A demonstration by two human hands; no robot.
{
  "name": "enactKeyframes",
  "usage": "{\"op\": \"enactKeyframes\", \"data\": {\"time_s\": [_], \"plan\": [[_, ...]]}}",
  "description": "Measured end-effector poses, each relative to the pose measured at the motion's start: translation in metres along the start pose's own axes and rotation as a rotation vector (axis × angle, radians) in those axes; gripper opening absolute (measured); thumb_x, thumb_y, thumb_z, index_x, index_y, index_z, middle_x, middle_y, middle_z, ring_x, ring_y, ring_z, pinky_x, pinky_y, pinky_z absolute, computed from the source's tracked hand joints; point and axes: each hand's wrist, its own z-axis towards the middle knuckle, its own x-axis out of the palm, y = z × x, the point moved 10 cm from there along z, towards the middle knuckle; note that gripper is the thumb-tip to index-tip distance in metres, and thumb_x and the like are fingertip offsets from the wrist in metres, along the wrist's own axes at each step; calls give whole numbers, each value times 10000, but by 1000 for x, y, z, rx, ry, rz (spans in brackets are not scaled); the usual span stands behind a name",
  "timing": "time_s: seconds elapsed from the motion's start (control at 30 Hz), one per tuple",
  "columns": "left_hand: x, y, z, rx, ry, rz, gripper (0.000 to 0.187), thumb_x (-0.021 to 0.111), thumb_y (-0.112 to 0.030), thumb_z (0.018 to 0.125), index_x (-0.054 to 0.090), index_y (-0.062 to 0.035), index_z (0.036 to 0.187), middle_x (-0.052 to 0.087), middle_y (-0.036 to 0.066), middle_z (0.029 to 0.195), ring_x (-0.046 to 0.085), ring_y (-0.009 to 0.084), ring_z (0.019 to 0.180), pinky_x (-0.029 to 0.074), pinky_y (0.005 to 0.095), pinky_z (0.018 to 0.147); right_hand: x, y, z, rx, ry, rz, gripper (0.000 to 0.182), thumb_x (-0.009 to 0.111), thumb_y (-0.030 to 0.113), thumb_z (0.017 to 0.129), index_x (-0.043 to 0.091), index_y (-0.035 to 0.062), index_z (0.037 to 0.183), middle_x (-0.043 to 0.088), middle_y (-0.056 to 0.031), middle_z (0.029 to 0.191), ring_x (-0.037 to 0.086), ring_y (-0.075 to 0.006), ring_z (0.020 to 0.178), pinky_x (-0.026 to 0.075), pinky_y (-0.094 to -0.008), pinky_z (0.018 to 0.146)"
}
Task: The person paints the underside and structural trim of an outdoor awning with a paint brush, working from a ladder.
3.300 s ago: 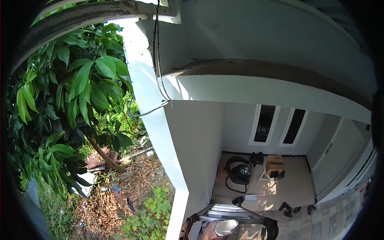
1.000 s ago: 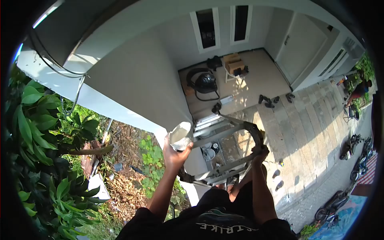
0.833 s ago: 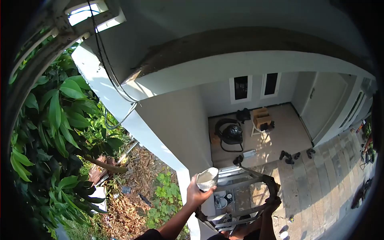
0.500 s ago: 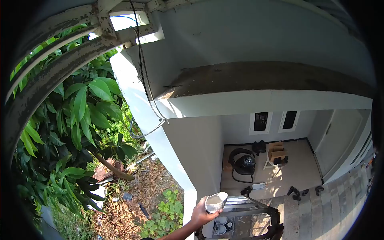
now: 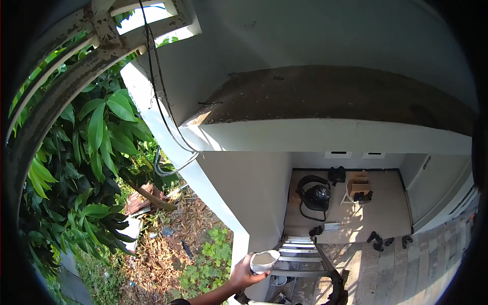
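head view: the small white tub (image 5: 264,261) sits low in the middle, filled nearly to the rim with a pale paste, cupped from below and the side by the left hand (image 5: 243,274), whose fingers are curled round the tub's wall in a firm grasp. the bare forearm runs down to the bottom edge. the right hand does not show here, so its fingers cannot be told.

just right of the tub are the top rungs of a metal ladder (image 5: 300,250), its dark side rail slanting down to the right. behind the tub rises a white pillar (image 5: 239,193), and above it a wide overhang with a rough brown underside (image 5: 325,94). black cables (image 5: 160,101) hang down along the wall's corner. far below, on the porch floor (image 5: 356,223), stand a black fan (image 5: 316,197), a cardboard box on a stool (image 5: 359,186) and scattered shoes (image 5: 378,240). to the left, leafy branches (image 5: 86,152) over dry leaves on the ground.
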Motion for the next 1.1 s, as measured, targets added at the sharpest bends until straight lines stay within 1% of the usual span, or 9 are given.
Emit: {"op": "enactKeyframes", "data": {"time_s": [0.23, 0.3, 0.4, 0.57, 0.6, 0.63, 0.7, 0.8, 1.1], "plan": [[9, -2, 4, 9, 55, 17, 731, 910, -408, 734, 595, 21, 1235, 712, 197, 1127, 714, 309, 1054, 562, 386, 922, -5, 2, 6, 70, 53, -52, 385, 417, 460, 1085, 576, 113, 1133, 690, -95, 895, 625, -187, 712, 513, -313, 643], [2, -6, 4, 54, -4, -39, 736, 921, -398, 713, 595, 21, 1222, 714, 194, 1124, 716, 313, 1054, 566, 384, 909, -6, -8, 12, 50, 181, -100, 374, 408, 444, 1093, 561, 128, 1220, 681, -139, 1060, 658, -245, 892, 550, -398, 773], [2, -6, 5, 54, -24, -18, 792, 932, -412, 691, 584, 32, 1247, 705, 200, 1126, 717, 328, 1048, 571, 389, 898, -2, 11, 16, 114, 214, -220, 381, 389, 456, 1097, 558, 143, 1232, 667, -120, 1090, 656, -264, 955, 546, -432, 817], [4, -17, 6, 39, 11, 36, 828, 936, -430, 692, 569, 59, 1251, 692, 226, 1126, 713, 348, 1041, 578, 393, 890, -14, -7, 46, 232, -2, -156, 548, 345, 570, 1090, 572, 101, 1260, 679, -88, 1067, 667, -261, 887, 548, -401, 755], [8, -9, 5, 34, 17, 35, 828, 936, -430, 692, 569, 59, 1251, 692, 226, 1126, 713, 348, 1041, 578, 393, 890, -14, -4, 47, 153, -5, -196, 615, 355, 611, 1077, 612, 63, 1190, 710, -53, 940, 663, -224, 719, 524, -357, 598], [12, 1, 5, 27, -11, 18, 824, 938, -421, 692, 570, 59, 1252, 691, 227, 1128, 713, 351, 1041, 579, 393, 888, -11, -5, 43, 157, -9, -200, 615, 355, 611, 1077, 612, 63, 1190, 710, -53, 940, 663, -224, 719, 524, -357, 598], [12, 6, 4, 26, -39, -2, 820, 941, -412, 692, 571, 59, 1252, 690, 228, 1130, 713, 353, 1042, 579, 393, 886, -2, 45, 27, -95, -305, -160, 629, 413, 621, 1059, 644, 40, 1126, 709, -45, 794, 635, -215, 600, 483, -353, 503], [9, 5, 6, 6, -18, -24, 816, 884, -521, 722, 586, -7, 1280, 665, 227, 1205, 680, 375, 1114, 564, 442, 926, 7, 61, 22, -233, -200, -583, 613, 478, 611, 1043, 653, 26, 1086, 701, -87, 759, 645, -234, 632, 501, -380, 540], [12, 9, 6, 3, 2, -73, 807, 915, -469, 710, 590, 38, 1247, 682, 221, 1135, 696, 375, 1082, 577, 419, 903, -8, 39, 42, -363, -155, -703, 695, 448, 663, 1028, 691, 15, 963, 652, -63, 650, 635, -190, 579, 475, -358, 511]]}}
